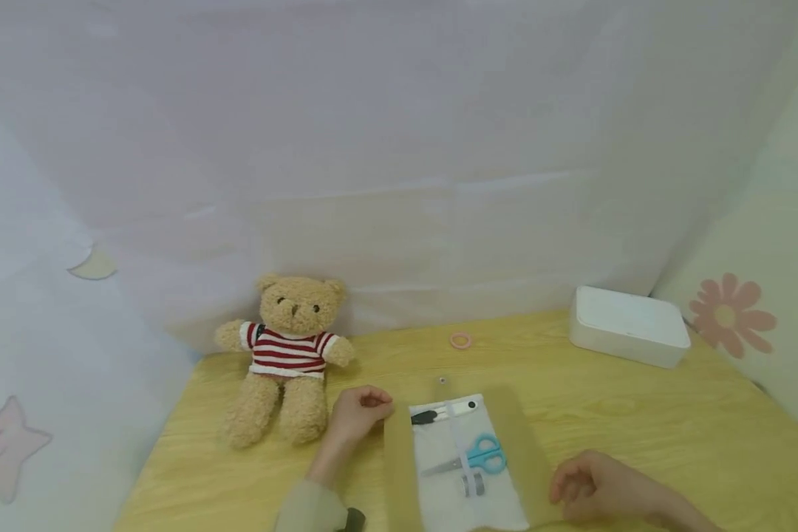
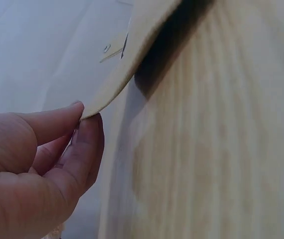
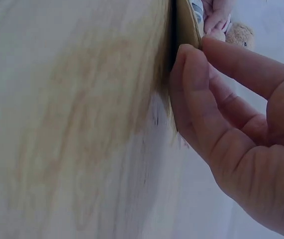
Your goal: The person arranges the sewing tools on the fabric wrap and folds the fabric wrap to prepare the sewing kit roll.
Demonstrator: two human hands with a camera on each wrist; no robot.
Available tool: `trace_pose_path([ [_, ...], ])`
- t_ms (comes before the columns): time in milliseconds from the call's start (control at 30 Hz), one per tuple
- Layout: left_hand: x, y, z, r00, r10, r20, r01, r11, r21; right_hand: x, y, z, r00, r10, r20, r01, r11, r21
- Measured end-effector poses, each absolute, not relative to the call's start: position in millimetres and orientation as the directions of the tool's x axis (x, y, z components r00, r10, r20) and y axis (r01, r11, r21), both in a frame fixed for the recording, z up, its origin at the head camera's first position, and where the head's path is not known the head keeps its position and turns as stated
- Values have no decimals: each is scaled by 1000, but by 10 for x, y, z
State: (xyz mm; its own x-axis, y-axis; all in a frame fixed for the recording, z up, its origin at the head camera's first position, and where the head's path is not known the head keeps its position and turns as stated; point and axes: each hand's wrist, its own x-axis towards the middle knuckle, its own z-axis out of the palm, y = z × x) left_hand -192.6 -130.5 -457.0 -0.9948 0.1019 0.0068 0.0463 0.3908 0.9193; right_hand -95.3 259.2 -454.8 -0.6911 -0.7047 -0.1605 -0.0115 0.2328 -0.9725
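A tan folding case (image 1: 401,473) lies opened out on the table, with a white cloth panel (image 1: 442,506) in its middle. Under a pale strap on that panel sit a slim black-and-white tool (image 1: 462,408), a pair of blue-handled scissors (image 1: 485,456) and a small grey spool (image 1: 473,485). At the case's upper left corner my left hand (image 1: 361,414) pinches the edge; the left wrist view shows the flap (image 2: 137,55) bent up off the tabletop. My right hand (image 1: 588,484) pinches the right edge between thumb and fingers, as the right wrist view shows.
A teddy bear (image 1: 289,358) in a red-and-white striped shirt sits left of the case against the cloth backdrop. Behind the case lies a pink ring (image 1: 461,340). A white box (image 1: 628,325) stands at the back right of the wooden table (image 1: 612,414).
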Motion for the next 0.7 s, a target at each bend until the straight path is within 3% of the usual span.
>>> trace_pose_path([
  [133,-1999,-1288,-4579,-993,115,16,65,434,898,-897,2549,-4556,-680,-717,-152,-25,230,-973],
  [267,-1980,-1366,-4601,-991,132,-28,27,397,918,-807,2534,-4504,-731,-642,-232,8,331,-944],
  [367,-1868,-1484,-4567,-987,150,-48,9,358,934,-757,2558,-4448,-755,-620,-212,-30,356,-934],
  [533,-1534,-1593,-4424,-929,370,-18,102,301,948,-752,2563,-4462,-761,-643,-91,-140,299,-944],
  [600,-1361,-1576,-4403,-879,475,-34,108,268,957,-758,2520,-4534,-735,-676,53,-319,275,-907],
  [700,-1129,-1500,-4424,-825,563,-43,131,264,955,-777,2444,-4647,-623,-715,317,-643,238,-728],
])
